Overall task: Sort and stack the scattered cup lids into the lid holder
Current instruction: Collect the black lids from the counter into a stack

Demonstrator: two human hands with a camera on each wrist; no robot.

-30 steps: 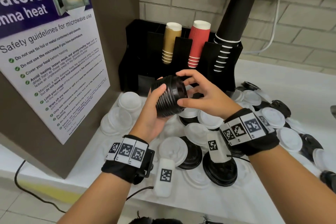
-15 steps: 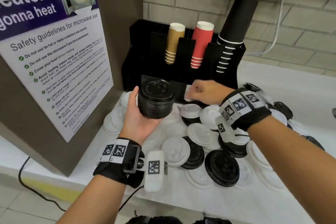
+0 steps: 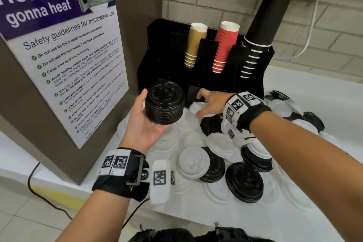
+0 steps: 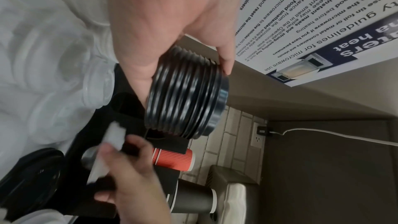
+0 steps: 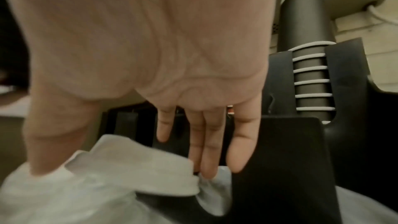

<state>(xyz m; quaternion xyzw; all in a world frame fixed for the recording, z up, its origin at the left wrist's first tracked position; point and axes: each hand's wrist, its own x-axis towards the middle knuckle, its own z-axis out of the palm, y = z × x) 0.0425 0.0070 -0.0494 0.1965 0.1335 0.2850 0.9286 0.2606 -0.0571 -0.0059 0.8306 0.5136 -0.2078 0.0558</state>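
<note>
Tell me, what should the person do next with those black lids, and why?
Probably lower the stack of black lids in the left hand into the black holder right behind it: the stack looks gathered, and the right hand seems to be clearing white lids at the holder's front.

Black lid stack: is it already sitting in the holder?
No, the black lid stack is held in the left hand, in front of the holder.

office pantry | microwave safety poster [image 3: 64, 55] | paper-cup holder [image 3: 206, 61]
</note>
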